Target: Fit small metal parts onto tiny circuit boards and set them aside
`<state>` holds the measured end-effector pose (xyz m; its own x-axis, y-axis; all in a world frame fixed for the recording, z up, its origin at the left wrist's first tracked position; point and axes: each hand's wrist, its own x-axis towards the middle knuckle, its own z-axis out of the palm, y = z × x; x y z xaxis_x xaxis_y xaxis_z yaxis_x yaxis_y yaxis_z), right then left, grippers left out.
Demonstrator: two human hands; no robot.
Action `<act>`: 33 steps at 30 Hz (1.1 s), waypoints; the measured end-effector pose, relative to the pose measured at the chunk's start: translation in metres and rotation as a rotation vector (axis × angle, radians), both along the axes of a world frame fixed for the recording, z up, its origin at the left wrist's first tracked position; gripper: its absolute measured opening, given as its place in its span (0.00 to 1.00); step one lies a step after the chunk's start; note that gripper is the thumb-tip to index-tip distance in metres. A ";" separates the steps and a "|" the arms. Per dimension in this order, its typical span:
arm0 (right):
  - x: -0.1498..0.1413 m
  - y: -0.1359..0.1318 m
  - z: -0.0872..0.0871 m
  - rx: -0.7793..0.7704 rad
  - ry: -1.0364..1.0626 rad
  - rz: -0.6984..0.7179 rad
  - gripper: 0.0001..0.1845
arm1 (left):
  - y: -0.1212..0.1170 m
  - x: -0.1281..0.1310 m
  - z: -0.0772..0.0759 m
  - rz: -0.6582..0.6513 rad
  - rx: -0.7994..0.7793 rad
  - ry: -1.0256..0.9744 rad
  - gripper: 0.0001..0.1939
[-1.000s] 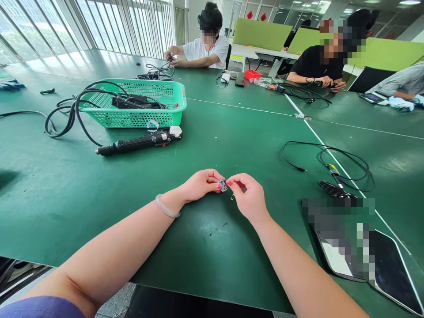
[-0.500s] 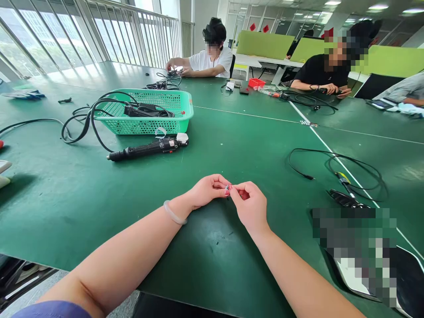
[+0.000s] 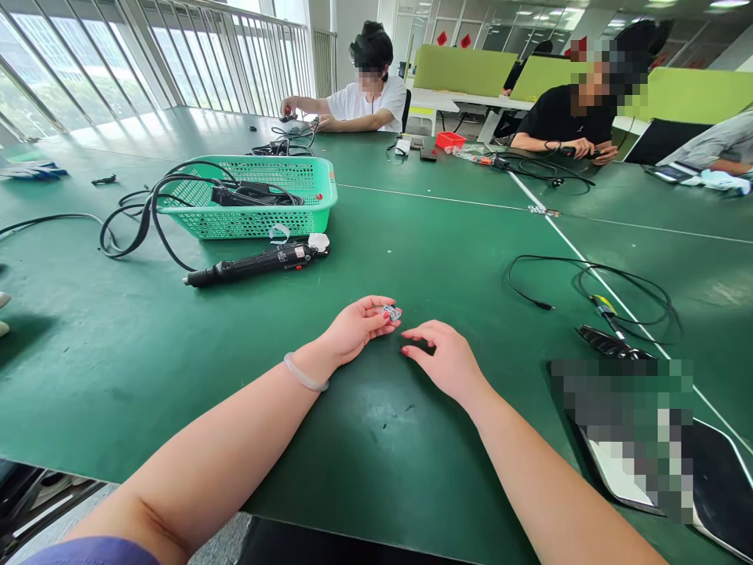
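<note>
Between the thumb and fingers of my left hand (image 3: 358, 326) is a small silvery-grey metal piece (image 3: 391, 312), too small to tell its kind. My right hand (image 3: 445, 359) is a short way to the right, thumb and fingers apart, with nothing visible in it. Both hands hover over the green tabletop (image 3: 353, 424) near its front edge. Beyond them to the left lies a black electric screwdriver (image 3: 252, 263) with a cable, beside a green plastic basket (image 3: 247, 224).
Black adapters and cables (image 3: 259, 194) lie in the basket. A black cable (image 3: 588, 275) is coiled at the right, above a partly blurred flat device (image 3: 641, 455). Across the table, people work near a red tray (image 3: 450, 140).
My hands were together at the small piece. My right hand has let go and opened, while my left hand has turned, keeping the piece in its fingers.
</note>
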<state>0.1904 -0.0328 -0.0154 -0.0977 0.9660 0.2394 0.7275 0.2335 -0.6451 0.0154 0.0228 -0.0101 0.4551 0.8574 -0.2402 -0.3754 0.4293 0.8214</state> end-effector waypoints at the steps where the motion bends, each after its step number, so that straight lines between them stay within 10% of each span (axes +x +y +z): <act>1: -0.001 0.001 -0.003 0.006 -0.053 0.027 0.07 | 0.000 0.000 -0.001 0.008 -0.001 -0.002 0.10; 16: -0.007 -0.005 0.011 0.145 0.263 -0.226 0.07 | -0.003 0.004 0.001 -0.056 0.097 0.136 0.16; 33: -0.014 -0.005 0.002 0.484 -0.080 -0.098 0.08 | -0.005 0.004 -0.002 -0.085 0.131 0.138 0.17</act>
